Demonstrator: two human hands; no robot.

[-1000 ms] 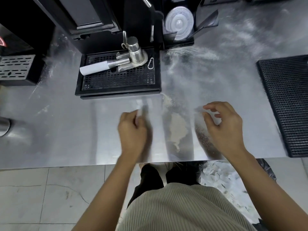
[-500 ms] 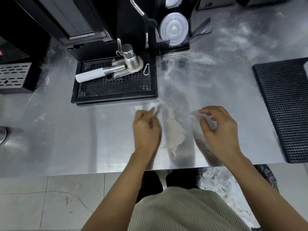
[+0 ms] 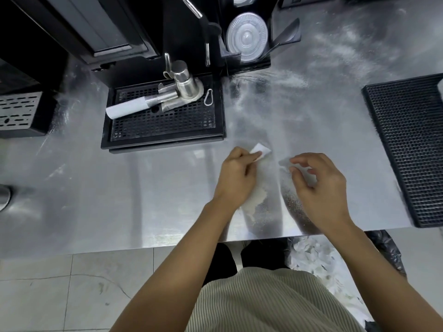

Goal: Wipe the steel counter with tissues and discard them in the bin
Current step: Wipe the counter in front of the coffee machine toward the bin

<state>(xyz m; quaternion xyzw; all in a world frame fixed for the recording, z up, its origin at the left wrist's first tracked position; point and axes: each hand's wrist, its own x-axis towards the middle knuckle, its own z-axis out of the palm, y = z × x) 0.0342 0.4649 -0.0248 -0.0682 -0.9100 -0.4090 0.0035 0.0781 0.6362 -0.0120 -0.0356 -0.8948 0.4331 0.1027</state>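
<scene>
Since the frame half a second earlier, the left hand (image 3: 236, 179) had shifted right along the steel worktop (image 3: 119, 200), closing toward the right hand (image 3: 320, 188). Its grip was clamped on one white tissue (image 3: 261, 150), which lay on the worktop at centre frame, to the lower right of the black drip tray (image 3: 163, 125). One pale powder patch (image 3: 257, 202) lay partly hidden under the left wrist. The right hand's fingers were curved; whether its grip held anything could not be told. One bin (image 3: 386, 250), holding crumpled tissues (image 3: 311, 257), was cut off at lower right.
</scene>
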